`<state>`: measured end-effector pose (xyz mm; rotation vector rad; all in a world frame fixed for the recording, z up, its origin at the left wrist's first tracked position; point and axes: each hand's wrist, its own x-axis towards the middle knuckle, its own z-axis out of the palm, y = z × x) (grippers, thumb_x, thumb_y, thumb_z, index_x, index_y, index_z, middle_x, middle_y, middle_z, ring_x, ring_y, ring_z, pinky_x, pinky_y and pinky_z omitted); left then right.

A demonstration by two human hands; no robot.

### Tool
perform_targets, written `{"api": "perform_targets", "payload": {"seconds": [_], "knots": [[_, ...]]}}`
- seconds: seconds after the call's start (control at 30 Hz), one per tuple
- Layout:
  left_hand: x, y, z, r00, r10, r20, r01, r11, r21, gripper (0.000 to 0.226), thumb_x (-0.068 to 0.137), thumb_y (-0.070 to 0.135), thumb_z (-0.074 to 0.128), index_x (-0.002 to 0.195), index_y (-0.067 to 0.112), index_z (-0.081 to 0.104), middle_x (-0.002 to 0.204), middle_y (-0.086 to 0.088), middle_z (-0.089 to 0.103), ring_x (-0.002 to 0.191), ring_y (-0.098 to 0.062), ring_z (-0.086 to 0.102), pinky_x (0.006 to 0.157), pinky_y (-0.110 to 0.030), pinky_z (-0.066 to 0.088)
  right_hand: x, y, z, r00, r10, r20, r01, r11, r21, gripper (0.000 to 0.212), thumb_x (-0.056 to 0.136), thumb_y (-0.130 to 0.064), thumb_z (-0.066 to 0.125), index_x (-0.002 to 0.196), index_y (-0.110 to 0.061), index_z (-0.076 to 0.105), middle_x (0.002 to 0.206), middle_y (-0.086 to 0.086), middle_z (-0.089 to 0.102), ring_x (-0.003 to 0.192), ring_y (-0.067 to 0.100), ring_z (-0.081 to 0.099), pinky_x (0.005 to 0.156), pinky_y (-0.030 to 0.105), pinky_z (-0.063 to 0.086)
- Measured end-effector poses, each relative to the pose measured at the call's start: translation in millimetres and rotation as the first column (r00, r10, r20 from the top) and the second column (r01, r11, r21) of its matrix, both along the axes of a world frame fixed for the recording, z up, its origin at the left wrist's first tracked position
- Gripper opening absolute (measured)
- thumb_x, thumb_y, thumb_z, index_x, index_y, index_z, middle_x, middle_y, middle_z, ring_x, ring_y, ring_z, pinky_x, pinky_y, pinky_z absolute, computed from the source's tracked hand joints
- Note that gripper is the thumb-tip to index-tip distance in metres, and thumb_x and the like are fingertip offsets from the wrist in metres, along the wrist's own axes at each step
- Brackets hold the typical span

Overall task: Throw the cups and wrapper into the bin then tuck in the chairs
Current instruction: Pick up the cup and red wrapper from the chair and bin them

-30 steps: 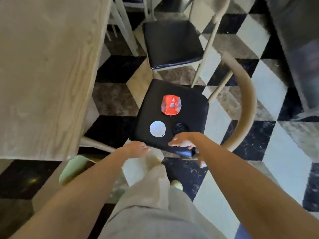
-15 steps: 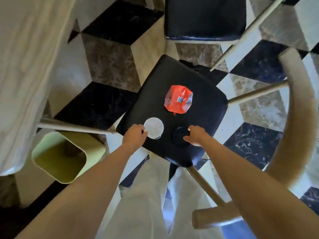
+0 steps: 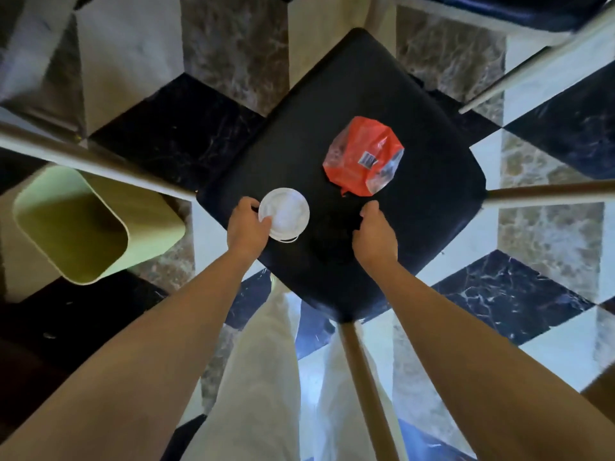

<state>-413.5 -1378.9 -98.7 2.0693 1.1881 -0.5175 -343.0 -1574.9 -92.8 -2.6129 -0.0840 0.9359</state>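
Both hands have closed in on the two cups since half a second ago, when they had only just reached them. The left hand (image 3: 248,227) now grips the white-lidded cup (image 3: 284,214), with its fingers curled over the far left of the lid and its thumb hooked on the near edge. That cup stands upright on the black chair seat (image 3: 426,207), near the seat's left corner. The right hand (image 3: 374,234) has moved from the top of the black cup (image 3: 332,236) to its right side. Its fingers and thumb are bent round the rim there. The cup is dark against the dark seat, so its outline is hard to follow and I cannot tell how tight the hold is. The black cup stands on the seat just right of the white one, towards the near corner, and the two are close together but apart.

Neither cup has left the seat. The red wrapper (image 3: 362,158) lies where it did before, crumpled in the middle of the seat, beyond both cups and touching neither hand. The pale green bin (image 3: 76,224) stands open on the chequered floor (image 3: 499,294), well to the left of the seat, past a pale chair leg. A second dark chair (image 3: 532,11) shows beyond the seat's far right corner. Pale trousers (image 3: 266,377) hang below the seat's near corner.
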Motion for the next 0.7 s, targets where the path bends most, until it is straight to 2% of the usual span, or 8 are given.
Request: {"api": "perform_targets", "payload": {"seconds": [0.13, 0.2, 0.27, 0.37, 0.47, 0.57, 0.63, 0.7], "knots": [[1, -8, 4, 0.997, 0.070, 0.034, -0.070, 0.998, -0.003, 0.031, 0.091, 0.012, 0.056, 0.120, 0.003, 0.057, 0.124, -0.016, 0.061, 0.113, -0.033, 0.057, 0.089, -0.033, 0.045, 19, -5, 7, 0.997, 0.062, -0.039, -0.055, 0.986, 0.159, 0.024, 0.087, -0.006, 0.058, 0.110, -0.002, 0.059, 0.113, 0.018, 0.060, 0.101, 0.035, 0.058, 0.081, 0.037, 0.044], [3, -10, 8, 0.988, 0.132, 0.083, -0.127, 0.990, -0.055, 0.030, 0.090, 0.011, 0.055, 0.118, 0.004, 0.060, 0.121, -0.015, 0.061, 0.111, -0.031, 0.058, 0.085, -0.030, 0.044, 29, -6, 15, 0.999, -0.009, -0.044, 0.019, 0.969, 0.247, 0.022, 0.087, -0.008, 0.060, 0.108, -0.002, 0.062, 0.108, 0.014, 0.063, 0.093, 0.026, 0.060, 0.081, 0.032, 0.046], [3, -11, 10, 0.967, 0.221, 0.129, -0.194, 0.962, -0.194, 0.028, 0.092, 0.012, 0.056, 0.118, 0.005, 0.060, 0.121, -0.016, 0.061, 0.107, -0.029, 0.059, 0.086, -0.032, 0.049, 37, -3, 24, 0.995, -0.089, -0.040, 0.097, 0.942, 0.321, 0.018, 0.087, -0.009, 0.062, 0.104, -0.004, 0.063, 0.100, 0.010, 0.065, 0.086, 0.017, 0.057, 0.078, 0.028, 0.045], [4, -19, 15, 0.893, 0.429, 0.134, -0.315, 0.811, -0.494, 0.020, 0.097, 0.014, 0.050, 0.114, 0.008, 0.059, 0.124, -0.019, 0.059, 0.107, -0.028, 0.058, 0.084, -0.037, 0.056, 44, 8, 33, 0.989, -0.141, -0.055, 0.151, 0.902, 0.405, 0.013, 0.087, -0.008, 0.063, 0.099, -0.006, 0.063, 0.087, 0.002, 0.060, 0.081, 0.015, 0.056, 0.077, 0.031, 0.050], [10, -29, 23, 0.863, 0.497, 0.088, -0.329, 0.687, -0.648, 0.029, 0.102, 0.023, 0.038, 0.115, 0.010, 0.061, 0.110, -0.010, 0.065, 0.096, -0.018, 0.064, 0.073, -0.024, 0.058, 43, 19, 30, 0.995, -0.077, -0.055, 0.093, 0.921, 0.379, 0.012, 0.088, -0.009, 0.062, 0.100, -0.005, 0.061, 0.084, 0.000, 0.057, 0.078, 0.014, 0.054, 0.070, 0.026, 0.042], [15, -35, 22, 0.836, 0.546, 0.041, -0.357, 0.601, -0.715, 0.035, 0.103, 0.037, 0.032, 0.109, 0.018, 0.061, 0.101, -0.003, 0.068, 0.092, -0.013, 0.065, 0.076, -0.027, 0.055, 35, 27, 20, 0.997, -0.030, -0.077, 0.051, 0.954, 0.295, 0.013, 0.089, -0.011, 0.061, 0.101, -0.008, 0.058, 0.085, 0.003, 0.057, 0.080, 0.020, 0.056, 0.070, 0.032, 0.044], [16, -39, 19, 0.855, 0.517, 0.046, -0.340, 0.623, -0.705, 0.028, 0.099, 0.039, 0.044, 0.111, 0.021, 0.061, 0.105, 0.001, 0.067, 0.098, -0.011, 0.064, 0.082, -0.030, 0.055, 29, 29, 14, 0.997, 0.000, -0.073, 0.015, 0.977, 0.215, 0.014, 0.090, -0.014, 0.059, 0.102, -0.009, 0.055, 0.089, 0.007, 0.059, 0.083, 0.025, 0.057, 0.070, 0.035, 0.044], [16, -43, 14, 0.891, 0.444, 0.097, -0.286, 0.713, -0.640, 0.022, 0.092, 0.024, 0.061, 0.113, 0.018, 0.061, 0.104, 0.003, 0.066, 0.097, -0.013, 0.062, 0.083, -0.029, 0.054, 26, 29, 12, 0.997, 0.069, -0.045, -0.063, 0.988, 0.141, 0.018, 0.091, -0.017, 0.059, 0.106, -0.009, 0.053, 0.098, 0.008, 0.061, 0.090, 0.028, 0.060, 0.068, 0.033, 0.038]]}}
